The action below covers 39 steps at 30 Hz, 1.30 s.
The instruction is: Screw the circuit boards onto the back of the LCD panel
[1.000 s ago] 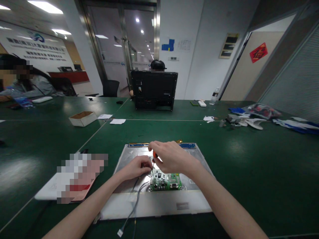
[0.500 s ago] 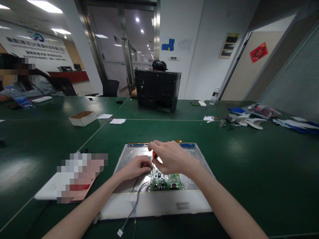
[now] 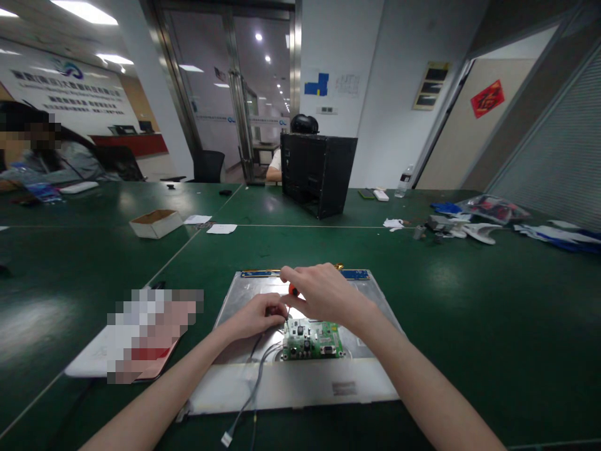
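Note:
My right hand (image 3: 326, 291) grips a screwdriver (image 3: 293, 290) with a red and black handle. Its thin shaft points down toward the upper left corner of a green circuit board (image 3: 317, 341). Close to the tip, my left hand (image 3: 256, 316) has its fingers curled in a pinch; what they hold, if anything, is hidden. The board lies on the metal back of a flat display panel (image 3: 300, 381), which has a blue strip board (image 3: 354, 274) along its far edge. Grey cables (image 3: 257, 382) run from the board's left side over the panel's near edge, ending in a white connector (image 3: 226, 439).
A white and pink item (image 3: 89, 357), partly pixelated, lies left of the panel. Farther off stand an open box (image 3: 156, 224) and a black casing (image 3: 323, 172) with a person behind it. Clutter (image 3: 451, 225) and a bottle (image 3: 404, 181) are at right. Another person sits far left.
The black casing across the table has turned and shifted right, exposing part of the person behind it. The screwdriver handle has turned slightly in my right hand; my left hand stays put.

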Each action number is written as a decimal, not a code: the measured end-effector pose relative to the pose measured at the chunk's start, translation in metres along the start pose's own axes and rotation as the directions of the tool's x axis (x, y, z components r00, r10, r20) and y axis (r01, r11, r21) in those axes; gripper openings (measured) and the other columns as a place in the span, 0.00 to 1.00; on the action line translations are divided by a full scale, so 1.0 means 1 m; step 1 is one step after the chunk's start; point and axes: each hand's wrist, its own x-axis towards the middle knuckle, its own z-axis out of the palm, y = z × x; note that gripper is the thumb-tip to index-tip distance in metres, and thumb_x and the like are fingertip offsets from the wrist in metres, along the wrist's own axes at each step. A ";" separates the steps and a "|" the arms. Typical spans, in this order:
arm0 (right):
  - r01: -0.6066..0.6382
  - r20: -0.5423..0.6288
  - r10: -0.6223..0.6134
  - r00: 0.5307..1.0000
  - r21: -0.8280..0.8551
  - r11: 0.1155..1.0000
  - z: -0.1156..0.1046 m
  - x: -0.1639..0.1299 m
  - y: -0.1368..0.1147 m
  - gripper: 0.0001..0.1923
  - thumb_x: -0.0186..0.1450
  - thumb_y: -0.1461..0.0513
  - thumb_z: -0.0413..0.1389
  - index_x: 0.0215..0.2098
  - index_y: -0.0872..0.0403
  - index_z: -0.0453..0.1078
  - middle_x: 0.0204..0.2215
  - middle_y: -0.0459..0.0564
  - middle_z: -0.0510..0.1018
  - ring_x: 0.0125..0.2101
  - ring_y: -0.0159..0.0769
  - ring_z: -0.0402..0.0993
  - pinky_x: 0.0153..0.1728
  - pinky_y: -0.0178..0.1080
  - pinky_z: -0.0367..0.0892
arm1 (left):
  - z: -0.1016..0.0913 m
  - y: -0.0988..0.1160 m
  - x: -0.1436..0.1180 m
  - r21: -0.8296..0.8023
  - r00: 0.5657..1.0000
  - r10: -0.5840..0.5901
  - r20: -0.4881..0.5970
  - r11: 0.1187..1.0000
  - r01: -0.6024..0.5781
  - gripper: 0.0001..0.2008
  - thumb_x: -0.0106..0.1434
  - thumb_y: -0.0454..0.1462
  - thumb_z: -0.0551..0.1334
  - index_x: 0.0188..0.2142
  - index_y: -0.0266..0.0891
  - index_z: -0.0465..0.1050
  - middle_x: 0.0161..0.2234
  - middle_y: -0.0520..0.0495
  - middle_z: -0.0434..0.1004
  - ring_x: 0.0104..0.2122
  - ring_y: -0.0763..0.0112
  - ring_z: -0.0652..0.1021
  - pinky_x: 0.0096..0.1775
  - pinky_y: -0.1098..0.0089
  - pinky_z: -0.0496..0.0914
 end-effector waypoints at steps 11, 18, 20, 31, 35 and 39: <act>0.048 -0.022 -0.048 0.999 0.013 0.999 0.000 -0.002 -0.001 0.10 0.62 0.63 0.47 0.42 0.55 0.60 0.35 0.50 0.74 0.25 0.32 0.66 0.21 0.36 0.47 | -0.002 0.004 0.000 0.018 0.999 0.034 0.007 0.999 -0.034 0.05 0.55 0.31 0.60 0.33 0.36 0.72 0.28 0.52 0.73 0.28 0.72 0.72 0.32 0.73 0.65; -0.011 -0.013 0.011 1.000 -0.024 1.000 0.000 0.001 0.001 0.09 0.64 0.59 0.49 0.41 0.54 0.60 0.31 0.48 0.76 0.25 0.32 0.68 0.21 0.36 0.44 | -0.002 0.005 -0.001 -0.005 1.000 0.029 -0.004 1.000 -0.029 0.06 0.55 0.30 0.60 0.34 0.37 0.72 0.28 0.52 0.73 0.28 0.73 0.71 0.32 0.74 0.65; 0.005 -0.013 -0.005 1.000 -0.014 1.000 -0.001 0.000 0.000 0.09 0.64 0.59 0.49 0.40 0.54 0.60 0.34 0.49 0.75 0.26 0.32 0.68 0.21 0.36 0.45 | -0.002 0.004 -0.001 0.010 0.999 0.033 -0.002 0.999 -0.033 0.06 0.55 0.31 0.60 0.34 0.36 0.72 0.29 0.52 0.73 0.29 0.72 0.71 0.33 0.74 0.64; 0.025 -0.004 -0.025 1.000 0.022 0.999 -0.002 -0.002 -0.001 0.09 0.62 0.63 0.47 0.41 0.56 0.61 0.36 0.51 0.74 0.26 0.32 0.66 0.22 0.36 0.46 | -0.001 0.001 0.000 0.029 0.999 0.037 0.002 0.999 -0.037 0.05 0.56 0.31 0.59 0.33 0.36 0.72 0.29 0.51 0.73 0.30 0.72 0.72 0.33 0.73 0.64; 0.009 -0.026 -0.009 1.000 -0.006 1.000 -0.001 0.000 -0.001 0.07 0.63 0.61 0.48 0.40 0.55 0.61 0.32 0.48 0.75 0.25 0.31 0.66 0.21 0.35 0.45 | -0.002 0.005 -0.001 0.011 1.000 0.028 0.000 1.000 -0.028 0.05 0.55 0.31 0.60 0.33 0.36 0.72 0.29 0.52 0.73 0.29 0.73 0.72 0.33 0.74 0.64; 0.009 -0.027 -0.010 1.000 -0.009 1.000 -0.001 0.000 -0.001 0.06 0.64 0.60 0.49 0.38 0.54 0.63 0.31 0.47 0.76 0.24 0.30 0.66 0.21 0.36 0.44 | -0.001 0.009 -0.001 -0.008 1.000 0.006 -0.005 1.000 -0.006 0.05 0.55 0.31 0.60 0.32 0.36 0.72 0.28 0.52 0.73 0.28 0.73 0.72 0.32 0.74 0.65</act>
